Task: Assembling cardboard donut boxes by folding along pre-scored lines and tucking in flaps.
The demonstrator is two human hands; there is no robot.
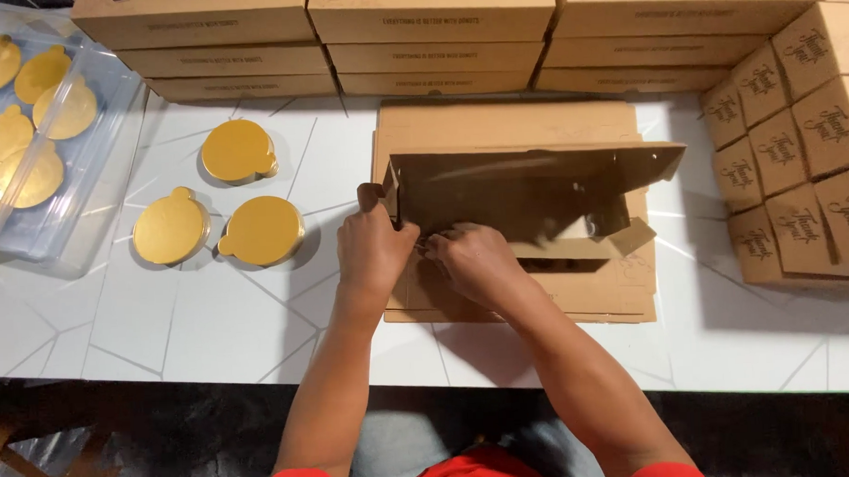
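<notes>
The white worktop (211, 312), veined with thin grey lines, fills most of the view. Along its far edge, from eleven to one o'clock, run stacks of flat brown boxes (432, 41). At three o'clock stands a pile of small brown cube boxes (798, 150), stacked in tilted rows. At the centre lies a sheet of flat brown cardboard (505, 127), and on it sits the half-folded cardboard box (526, 193), its long wall raised and a flap hanging at its right end. At nine to ten o'clock is a clear plastic bag (84, 175) holding gold discs, and just right of it three loose gold discs (239, 151) lie on the worktop, near one another. The left hand (373, 254) pinches the box's left corner, its grip closed on the cardboard edge. The right hand (472, 260), just beside it and touching it, presses down into the box's left end, fingers curled on a folded flap.
</notes>
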